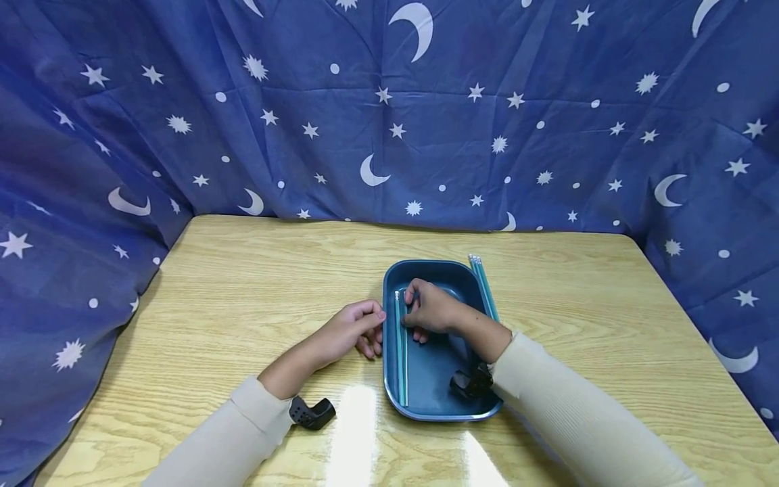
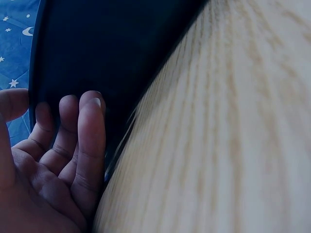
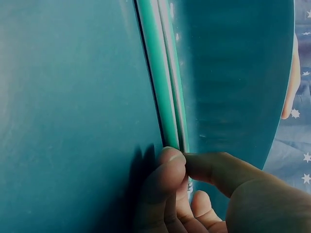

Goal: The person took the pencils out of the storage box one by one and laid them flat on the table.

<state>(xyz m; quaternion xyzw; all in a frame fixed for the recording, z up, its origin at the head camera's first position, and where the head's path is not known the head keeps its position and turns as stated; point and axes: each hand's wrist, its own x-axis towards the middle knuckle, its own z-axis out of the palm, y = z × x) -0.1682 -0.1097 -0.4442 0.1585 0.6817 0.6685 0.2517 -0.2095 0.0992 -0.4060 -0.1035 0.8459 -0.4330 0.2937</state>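
Inside the dark teal plastic tray (image 1: pixel 441 412), two slender green pencils (image 1: pixel 399 365) lie side by side along the left wall. My right hand (image 1: pixel 433 308) reaches into the tray. In the right wrist view, its thumb and index finger pinch a green pencil (image 3: pixel 158 73) close to one end, and the second pencil lies right against it. My left hand (image 1: pixel 353 330) is at the tray's outer left side. The left wrist view shows its loosely bent fingers (image 2: pixel 90 131) against the dark outer wall, with the thumb near the rim.
Several more green pencils (image 1: pixel 481 270) lie along the tray's right outer side, partly hidden by it. The wood-grain table (image 1: pixel 274 270) carries the tray. A blue curtain (image 1: pixel 341 135) with white moons and stars hangs around the back and sides.
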